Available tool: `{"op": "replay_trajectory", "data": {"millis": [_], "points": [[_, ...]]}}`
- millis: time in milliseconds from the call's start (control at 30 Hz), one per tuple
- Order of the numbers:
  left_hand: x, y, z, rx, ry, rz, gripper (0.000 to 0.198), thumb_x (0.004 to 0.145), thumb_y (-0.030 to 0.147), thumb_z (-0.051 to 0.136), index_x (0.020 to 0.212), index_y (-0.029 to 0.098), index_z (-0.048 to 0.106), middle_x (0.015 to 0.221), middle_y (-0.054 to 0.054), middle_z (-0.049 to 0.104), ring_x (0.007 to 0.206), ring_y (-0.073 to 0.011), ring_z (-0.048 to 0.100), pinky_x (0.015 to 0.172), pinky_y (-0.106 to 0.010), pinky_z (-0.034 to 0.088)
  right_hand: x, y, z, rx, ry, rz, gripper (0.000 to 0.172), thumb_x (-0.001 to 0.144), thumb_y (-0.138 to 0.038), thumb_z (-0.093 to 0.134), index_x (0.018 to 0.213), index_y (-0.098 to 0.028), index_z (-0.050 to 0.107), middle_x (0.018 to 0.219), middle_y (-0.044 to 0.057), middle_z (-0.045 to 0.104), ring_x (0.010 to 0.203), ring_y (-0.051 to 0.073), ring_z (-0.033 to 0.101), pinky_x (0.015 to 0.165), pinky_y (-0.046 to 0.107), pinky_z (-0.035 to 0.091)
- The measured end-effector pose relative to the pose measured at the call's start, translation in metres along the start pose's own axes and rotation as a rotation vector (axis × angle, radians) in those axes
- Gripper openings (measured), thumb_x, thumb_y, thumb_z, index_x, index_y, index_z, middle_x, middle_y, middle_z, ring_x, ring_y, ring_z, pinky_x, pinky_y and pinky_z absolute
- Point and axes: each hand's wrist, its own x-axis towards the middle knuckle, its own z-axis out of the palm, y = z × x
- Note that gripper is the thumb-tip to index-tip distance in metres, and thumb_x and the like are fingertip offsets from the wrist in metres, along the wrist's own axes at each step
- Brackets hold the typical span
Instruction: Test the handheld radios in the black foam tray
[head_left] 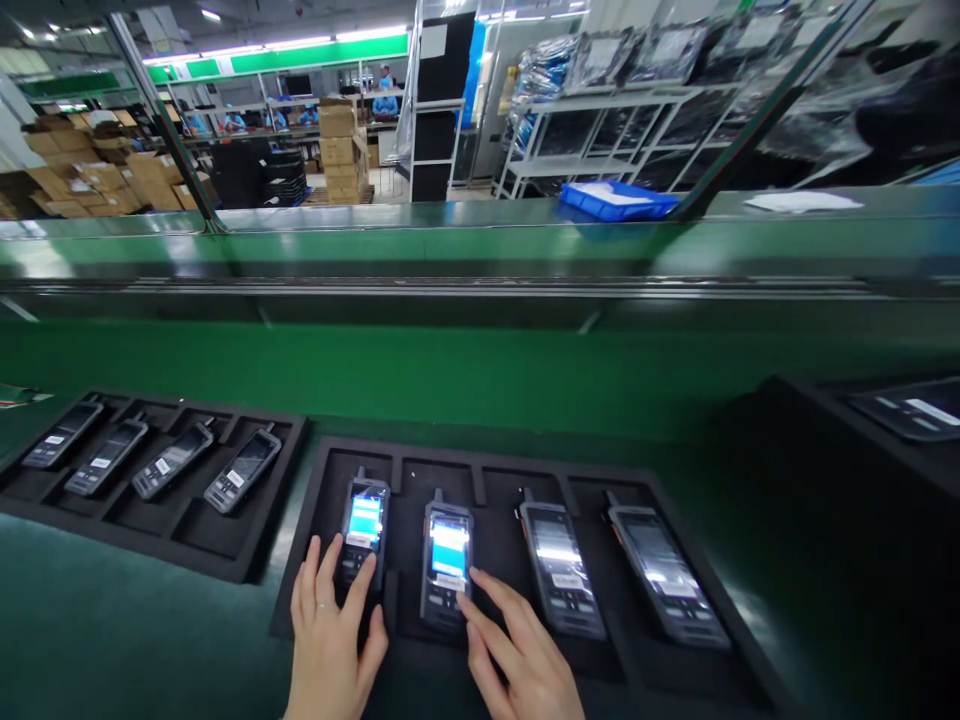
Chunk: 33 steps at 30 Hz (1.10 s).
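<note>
My left hand (pixel 334 625) rests its fingertips on the lower part of a handheld radio-phone (pixel 365 525) with a stubby antenna and a lit blue-and-white screen. Beside it, my right hand (pixel 514 640) has its fingers at the keypad and right edge of a second radio-phone (pixel 448 560), whose screen is lit too. Both hands have their fingers apart and grip nothing. A third radio-phone (pixel 562 570) and a fourth radio-phone (pixel 667 575) lie to the right, with dark, reflective screens. All sit in compartments of a black foam tray (pixel 300 570).
On the left stands another foam tray (pixel 217 555) holding several dark-screened radio-phones. Stacked black foam (pixel 810 450) rises at the right with a device on top. Behind the green bench lies a ledge with a blue bin (pixel 619 200). Cartons and people are farther back.
</note>
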Motion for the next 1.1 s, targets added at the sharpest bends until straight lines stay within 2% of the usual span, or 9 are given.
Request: {"op": "replay_trajectory", "data": {"millis": [167, 333, 400, 467, 533, 567, 733, 933, 1100], "points": [[-0.001, 0.000, 0.002, 0.007, -0.014, 0.006, 0.039, 0.091, 0.014, 0.046, 0.125, 0.025, 0.062, 0.147, -0.016, 0.041, 0.148, -0.0375, 0.022, 0.101, -0.059, 0.045, -0.005, 0.001, 0.003, -0.010, -0.011, 0.002, 0.028, 0.092, -0.017, 0.049, 0.111, -0.020, 0.069, 0.113, 0.013, 0.072, 0.098, 0.027, 0.072, 0.074, 0.040, 0.067], [-0.002, -0.002, 0.000, -0.008, -0.029, 0.009, 0.037, 0.093, 0.017, 0.046, 0.127, 0.026, 0.059, 0.148, -0.015, 0.039, 0.147, -0.0386, 0.022, 0.100, -0.061, 0.044, -0.006, 0.003, -0.002, -0.052, -0.070, 0.035, 0.028, 0.094, -0.022, 0.046, 0.113, -0.025, 0.067, 0.115, 0.007, 0.072, 0.101, 0.027, 0.071, 0.078, 0.042, 0.067], [0.004, -0.005, -0.005, -0.032, -0.054, 0.000, 0.040, 0.094, 0.023, 0.047, 0.133, 0.026, 0.052, 0.150, -0.015, 0.036, 0.148, -0.0388, 0.020, 0.100, -0.063, 0.043, 0.001, 0.004, -0.006, -0.088, -0.112, 0.066, 0.034, 0.097, -0.028, 0.044, 0.126, -0.024, 0.060, 0.115, 0.006, 0.072, 0.102, 0.027, 0.071, 0.079, 0.043, 0.066], [0.016, -0.009, -0.012, -0.036, -0.063, 0.027, 0.049, 0.096, 0.030, 0.047, 0.144, 0.025, 0.038, 0.152, -0.017, 0.033, 0.148, -0.0385, 0.017, 0.101, -0.065, 0.042, 0.013, 0.006, -0.008, -0.126, -0.148, 0.105, 0.044, 0.099, -0.033, 0.041, 0.140, -0.019, 0.047, 0.117, 0.008, 0.071, 0.102, 0.026, 0.071, 0.079, 0.040, 0.066], [0.033, -0.013, -0.018, -0.014, -0.061, 0.078, 0.060, 0.097, 0.035, 0.048, 0.150, 0.022, 0.024, 0.153, -0.020, 0.029, 0.148, -0.0383, 0.015, 0.102, -0.066, 0.041, 0.024, 0.008, -0.008, -0.161, -0.168, 0.131, 0.046, 0.100, -0.035, 0.038, 0.143, -0.016, 0.042, 0.119, 0.010, 0.070, 0.102, 0.024, 0.071, 0.080, 0.038, 0.065], [0.041, -0.014, -0.019, -0.002, -0.059, 0.111, 0.061, 0.097, 0.035, 0.049, 0.150, 0.020, 0.023, 0.154, -0.021, 0.028, 0.149, -0.0385, 0.013, 0.104, -0.066, 0.039, 0.028, 0.009, -0.006, -0.175, -0.170, 0.134, 0.044, 0.101, -0.034, 0.038, 0.141, -0.017, 0.045, 0.118, 0.010, 0.070, 0.101, 0.024, 0.071, 0.082, 0.039, 0.065], [0.067, -0.015, -0.012, 0.023, -0.066, 0.188, 0.048, 0.097, 0.031, 0.050, 0.142, 0.020, 0.038, 0.155, -0.020, 0.025, 0.150, -0.0393, 0.006, 0.107, -0.070, 0.034, 0.032, 0.011, 0.002, -0.218, -0.151, 0.112, 0.038, 0.101, -0.034, 0.037, 0.132, -0.018, 0.052, 0.117, 0.012, 0.067, 0.104, 0.025, 0.069, 0.081, 0.041, 0.065], [0.064, -0.018, -0.002, 0.015, -0.068, 0.162, 0.042, 0.097, 0.029, 0.050, 0.138, 0.021, 0.044, 0.153, -0.019, 0.024, 0.150, -0.0396, 0.005, 0.103, -0.070, 0.039, 0.029, 0.014, 0.006, -0.228, -0.123, 0.081, 0.031, 0.098, -0.024, 0.041, 0.122, -0.023, 0.060, 0.127, 0.014, 0.058, 0.122, 0.034, 0.056, 0.087, 0.056, 0.061], [0.063, -0.017, -0.003, 0.028, -0.093, 0.155, 0.035, 0.097, 0.027, 0.051, 0.132, 0.027, 0.053, 0.155, -0.015, 0.024, 0.150, -0.0412, 0.006, 0.104, -0.072, 0.037, 0.030, 0.014, 0.006, -0.217, -0.107, 0.081, 0.038, 0.099, -0.025, 0.038, 0.134, -0.017, 0.050, 0.131, 0.014, 0.056, 0.125, 0.031, 0.053, 0.090, 0.051, 0.061]]}}
